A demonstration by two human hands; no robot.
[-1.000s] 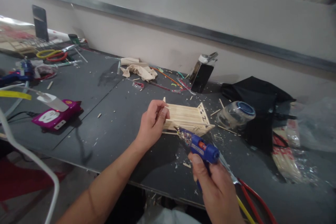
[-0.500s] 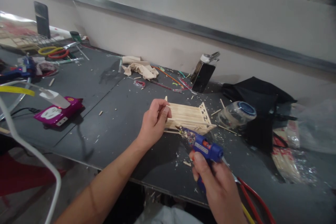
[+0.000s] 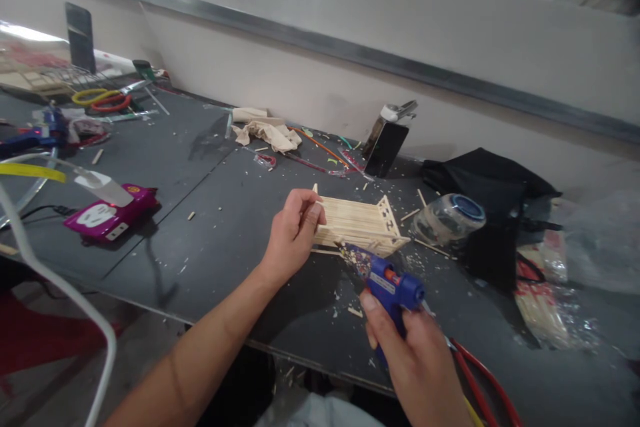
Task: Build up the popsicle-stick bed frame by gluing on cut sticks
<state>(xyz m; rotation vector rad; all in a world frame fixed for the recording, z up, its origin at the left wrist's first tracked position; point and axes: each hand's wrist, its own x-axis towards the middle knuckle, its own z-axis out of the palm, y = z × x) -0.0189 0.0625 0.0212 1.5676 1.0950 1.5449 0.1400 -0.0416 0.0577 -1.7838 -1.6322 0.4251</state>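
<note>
My left hand (image 3: pixel 293 235) is closed on the left end of a small structure of pale wooden sticks (image 3: pixel 357 223) that rests on the dark grey table (image 3: pixel 210 213). My right hand (image 3: pixel 407 353) grips a blue hot glue gun (image 3: pixel 387 282). The gun's nozzle points up and left and touches the near edge of the stick structure. A glue stick shows through the gun's barrel.
A clear jar with a blue lid (image 3: pixel 450 217) lies on its side right of the structure, beside a black bag (image 3: pixel 493 193). A phone (image 3: pixel 385 147) leans on the wall. A pink power strip (image 3: pixel 107 213), scissors (image 3: pixel 103 99), crumpled paper (image 3: pixel 267 133) and wood scraps lie about.
The right hand and glue gun shifted slightly, the nozzle staying at the structure's near edge. The left hand kept its hold.
</note>
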